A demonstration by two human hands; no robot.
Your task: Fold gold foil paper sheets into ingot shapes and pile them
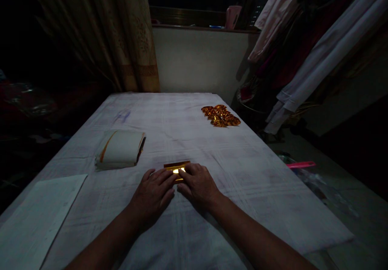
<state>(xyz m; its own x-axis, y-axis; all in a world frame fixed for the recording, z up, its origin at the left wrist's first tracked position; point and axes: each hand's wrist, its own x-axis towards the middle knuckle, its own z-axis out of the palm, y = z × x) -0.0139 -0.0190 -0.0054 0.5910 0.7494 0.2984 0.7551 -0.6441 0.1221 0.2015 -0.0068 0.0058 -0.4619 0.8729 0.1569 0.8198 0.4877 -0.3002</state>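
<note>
A small rectangle of shiny gold foil paper (pixel 179 170) lies on the cloth-covered table, its far edge looking raised or creased. My left hand (pixel 156 189) presses the foil's left side, fingers close together and bent over it. From the right, my right hand (pixel 198 184) pinches the foil's near edge and right end with curled fingers. Both hands hide parts of the sheet. Farther back at the right sits a cluster of folded gold foil pieces (pixel 222 116). Left of my hands rests a folded pale cloth-like bundle (pixel 123 148) with an orange stripe.
A white sheet or board (pixel 39 217) lies at the table's near left. Behind the table hangs a patterned curtain (pixel 133 31), and a pink jug (pixel 233 17) stands on the windowsill. Clothes (pixel 321 55) hang at the right, above a pink-handled object (pixel 301 165) near the floor.
</note>
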